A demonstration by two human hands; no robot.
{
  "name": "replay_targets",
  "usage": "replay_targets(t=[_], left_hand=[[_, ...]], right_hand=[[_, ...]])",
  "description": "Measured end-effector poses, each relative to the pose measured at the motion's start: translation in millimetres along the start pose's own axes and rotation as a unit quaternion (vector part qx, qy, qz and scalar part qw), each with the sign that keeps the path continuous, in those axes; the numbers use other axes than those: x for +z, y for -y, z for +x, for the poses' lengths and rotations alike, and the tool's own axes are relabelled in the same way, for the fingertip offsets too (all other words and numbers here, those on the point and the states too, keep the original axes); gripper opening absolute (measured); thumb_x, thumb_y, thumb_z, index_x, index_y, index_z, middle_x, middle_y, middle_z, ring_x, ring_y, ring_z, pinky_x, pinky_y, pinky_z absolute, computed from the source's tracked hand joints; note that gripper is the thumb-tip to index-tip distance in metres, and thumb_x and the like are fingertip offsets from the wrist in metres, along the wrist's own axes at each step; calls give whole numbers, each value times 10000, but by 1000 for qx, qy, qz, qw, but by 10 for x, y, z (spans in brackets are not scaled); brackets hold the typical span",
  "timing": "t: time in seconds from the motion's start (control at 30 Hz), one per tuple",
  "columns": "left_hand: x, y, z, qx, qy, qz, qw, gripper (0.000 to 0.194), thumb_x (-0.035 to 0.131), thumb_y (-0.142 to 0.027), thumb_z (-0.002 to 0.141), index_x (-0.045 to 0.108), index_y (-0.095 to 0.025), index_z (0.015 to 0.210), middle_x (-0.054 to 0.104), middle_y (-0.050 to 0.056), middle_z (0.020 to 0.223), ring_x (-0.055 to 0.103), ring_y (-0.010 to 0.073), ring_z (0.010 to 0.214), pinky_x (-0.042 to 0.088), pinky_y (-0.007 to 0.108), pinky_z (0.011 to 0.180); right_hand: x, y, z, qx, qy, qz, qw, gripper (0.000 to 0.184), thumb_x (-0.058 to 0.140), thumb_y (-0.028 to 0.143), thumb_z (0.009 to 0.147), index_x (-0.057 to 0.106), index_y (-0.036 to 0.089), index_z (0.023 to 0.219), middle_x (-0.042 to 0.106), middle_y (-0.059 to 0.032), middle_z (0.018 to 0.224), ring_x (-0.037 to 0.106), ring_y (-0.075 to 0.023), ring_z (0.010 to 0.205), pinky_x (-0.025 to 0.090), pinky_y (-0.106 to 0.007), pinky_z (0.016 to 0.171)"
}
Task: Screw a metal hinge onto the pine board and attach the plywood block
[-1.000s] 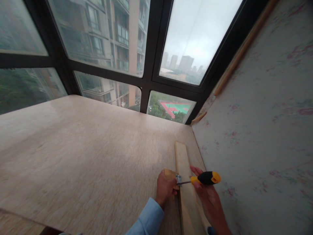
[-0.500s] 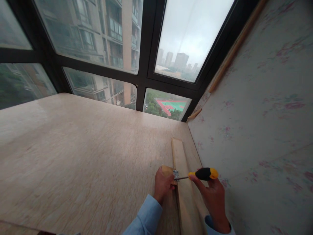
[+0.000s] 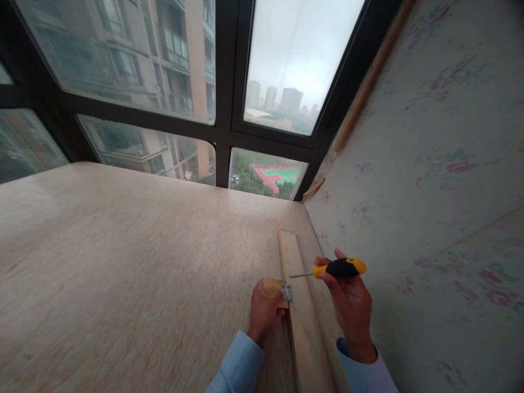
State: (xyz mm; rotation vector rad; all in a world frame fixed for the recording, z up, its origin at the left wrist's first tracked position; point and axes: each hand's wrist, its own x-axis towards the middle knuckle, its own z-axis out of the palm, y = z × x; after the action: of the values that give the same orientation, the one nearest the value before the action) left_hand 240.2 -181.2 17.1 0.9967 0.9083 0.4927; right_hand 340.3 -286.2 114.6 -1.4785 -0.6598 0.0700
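Note:
My left hand [image 3: 264, 310] is closed around a small wooden block [image 3: 272, 284], keeping it against the left edge of a long wooden board [image 3: 308, 325]. A metal hinge [image 3: 287, 292] spans the joint between block and board, with screws visible in its leaves. In my right hand [image 3: 351, 305] is a screwdriver [image 3: 343, 268] with a yellow and black handle, gripped by thumb and fingers. Its shaft points left, and the tip hovers over the board just above the hinge, apart from it.
The board lies on a beige marble-patterned sill [image 3: 135, 262]. Along the right runs a wall with floral wallpaper [image 3: 450, 218], its edge peeling near the corner. Dark window frames [image 3: 223, 109] border the sill at the back.
My right hand has lifted the screwdriver up and away from the hinge, where its tip was before. My left hand stays on the block. The whole view has shifted slightly.

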Motion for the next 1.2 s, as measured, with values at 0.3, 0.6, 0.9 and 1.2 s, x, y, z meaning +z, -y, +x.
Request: replay_targets(t=[0.3,0.6,0.9,1.2], left_hand=[[5,-9,24,-9,-9,3,1000,259,688,-141,657,583,-127,894,722,59,764,688,192,573,504,220,379],[4,-53,-4,-5,-9,14,1000,286,708,-172,636,605,-123,898,718,43,740,676,187,549,510,235,380],[15,-47,10,-10,-13,11,1000,301,723,-158,624,627,-113,906,718,38,714,667,179,521,500,229,373],[10,-57,-2,-9,-14,31,999,282,702,-172,656,610,-115,916,720,39,745,683,190,564,526,242,394]], right_hand=[[-3,-174,43,-9,23,29,999,561,715,383,847,507,213,1338,748,-94,1102,715,-255,992,566,-451,908],[-26,-267,76,1,42,11,999,502,688,402,862,539,202,1298,747,-94,1077,711,-241,976,567,-445,914],[8,-309,65,14,82,33,996,522,693,399,865,522,235,1330,744,-91,1113,728,-241,956,594,-420,871],[26,-388,65,16,106,28,994,485,693,357,874,527,239,1315,743,-85,1118,720,-239,1003,588,-414,886]])
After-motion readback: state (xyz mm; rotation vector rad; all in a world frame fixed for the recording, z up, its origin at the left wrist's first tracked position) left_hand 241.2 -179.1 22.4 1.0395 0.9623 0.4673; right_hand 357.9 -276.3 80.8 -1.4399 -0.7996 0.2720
